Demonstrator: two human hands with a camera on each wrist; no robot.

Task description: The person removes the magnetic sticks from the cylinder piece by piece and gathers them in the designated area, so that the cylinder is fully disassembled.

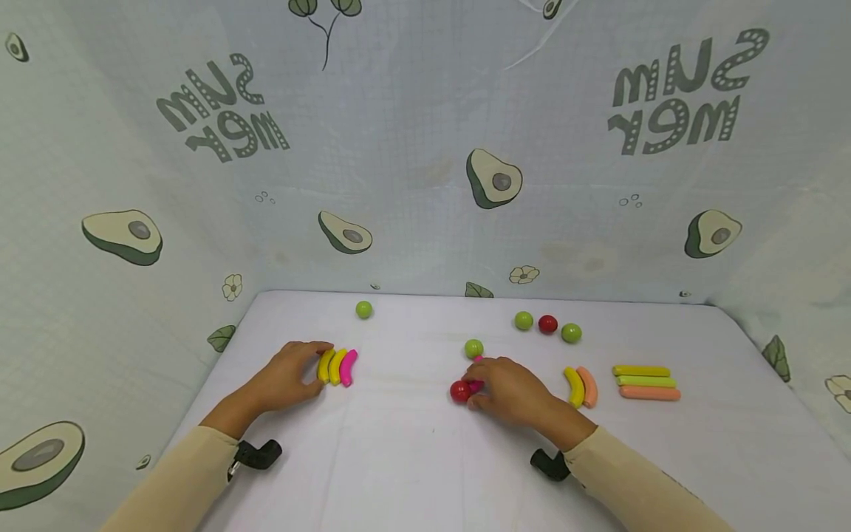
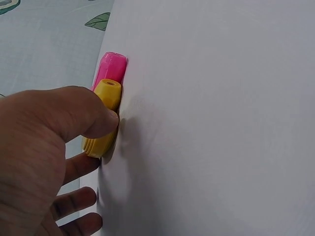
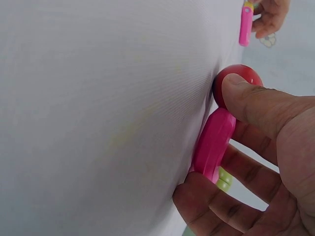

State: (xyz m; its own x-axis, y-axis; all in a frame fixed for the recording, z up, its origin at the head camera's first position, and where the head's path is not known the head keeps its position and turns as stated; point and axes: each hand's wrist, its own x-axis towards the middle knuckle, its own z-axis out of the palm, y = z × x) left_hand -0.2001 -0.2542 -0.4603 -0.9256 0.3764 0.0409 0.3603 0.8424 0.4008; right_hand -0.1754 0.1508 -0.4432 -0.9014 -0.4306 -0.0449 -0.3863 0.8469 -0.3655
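In the head view my left hand [image 1: 286, 377] pinches the end piece of a row of curved, banana-shaped plastic pieces. This piece is a yellow banana-shaped piece [image 1: 325, 366], with another yellow one [image 1: 337, 366] and a pink one [image 1: 349, 368] beside it. My right hand [image 1: 508, 391] holds a pink banana-shaped piece [image 3: 215, 142] with its fingers curled at one end, and its thumb lies on a red ball [image 3: 241, 78] touching the other end. Just beyond that pink piece sits a green ball [image 1: 473, 349]. My right fingers partly cover the pink piece in the head view.
Farther back stand a green ball [image 1: 363, 309] at left and two green balls [image 1: 524, 321] with a red ball [image 1: 548, 324] at right. Right of my right hand lie yellow and orange curved pieces [image 1: 588, 387] and several straight sticks [image 1: 645, 381]. Patterned cloth [image 1: 425, 222] walls the white table [image 1: 399, 458].
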